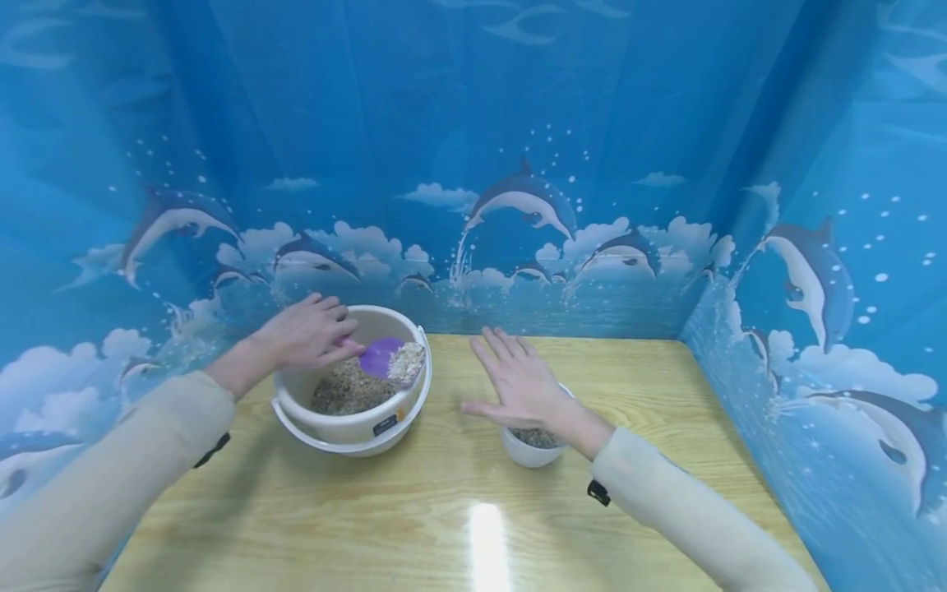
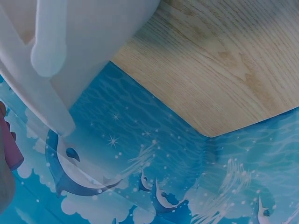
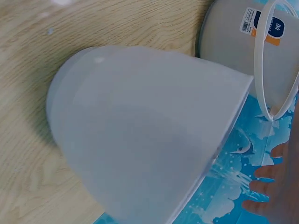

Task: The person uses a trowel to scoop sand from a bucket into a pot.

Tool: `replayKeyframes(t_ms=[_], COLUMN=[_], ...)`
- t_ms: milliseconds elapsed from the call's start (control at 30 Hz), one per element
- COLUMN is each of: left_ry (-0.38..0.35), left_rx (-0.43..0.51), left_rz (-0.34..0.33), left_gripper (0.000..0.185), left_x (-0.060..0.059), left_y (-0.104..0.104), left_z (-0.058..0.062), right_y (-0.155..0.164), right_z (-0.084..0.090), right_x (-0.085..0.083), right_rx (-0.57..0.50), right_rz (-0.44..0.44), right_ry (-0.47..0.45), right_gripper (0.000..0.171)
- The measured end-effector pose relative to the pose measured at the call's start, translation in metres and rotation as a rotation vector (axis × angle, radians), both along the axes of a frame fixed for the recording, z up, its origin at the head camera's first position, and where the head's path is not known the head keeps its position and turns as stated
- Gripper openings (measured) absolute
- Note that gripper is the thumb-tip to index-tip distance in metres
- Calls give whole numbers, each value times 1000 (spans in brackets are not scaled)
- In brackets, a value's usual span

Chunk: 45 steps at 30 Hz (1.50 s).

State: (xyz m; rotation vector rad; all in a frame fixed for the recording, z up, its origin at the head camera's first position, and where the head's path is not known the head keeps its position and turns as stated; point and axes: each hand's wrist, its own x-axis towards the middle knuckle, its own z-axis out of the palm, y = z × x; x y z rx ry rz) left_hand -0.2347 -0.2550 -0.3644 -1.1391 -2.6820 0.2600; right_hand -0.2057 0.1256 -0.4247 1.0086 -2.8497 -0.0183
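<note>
My left hand [image 1: 307, 333] grips the handle of a purple scoop [image 1: 379, 357] over a white bucket [image 1: 296, 399]. Pale flaky grains [image 1: 407, 363] lie in the scoop's bowl, near the bucket's right rim. Brownish grain [image 1: 344, 395] covers the inside of the bucket. At the edge of the left wrist view, the pink-purple handle [image 2: 11, 148] shows in the fingers. My right hand [image 1: 521, 386] is spread with straight fingers over a small white cup [image 1: 531, 454], partly hiding it. Grey-brown grain [image 1: 536, 437] shows inside that cup.
Both containers stand on a wood-grain table [image 1: 444, 510], the bucket at left and the cup right of centre. A carrying handle [image 3: 259, 60] hangs on the bucket's side. Blue curtains [image 1: 473, 123] printed with dolphins enclose the back and sides.
</note>
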Motion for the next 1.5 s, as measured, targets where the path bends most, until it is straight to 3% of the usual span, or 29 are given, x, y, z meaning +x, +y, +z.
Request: replayKeyframes(t_ms=[267, 600, 867, 1100, 1500], left_ry=[28, 30, 43, -4, -28], left_rx=[17, 12, 33, 24, 1], left_rz=[-40, 1, -24, 10, -9], left_gripper=[28, 34, 36, 38, 44], left_x=[1, 3, 6, 9, 10], left_y=[11, 26, 38, 49, 74], left_z=[1, -4, -2, 1, 4], right_y=[18, 44, 63, 78, 106], right_z=[-2, -12, -21, -24, -31], right_x=[6, 12, 17, 21, 25], right_rx=[-14, -35, -14, -22, -81], right_rz=[-4, -7, 3, 15, 26], right_ry=[-4, 17, 20, 30, 21], right_gripper=[105, 104, 105, 105, 108])
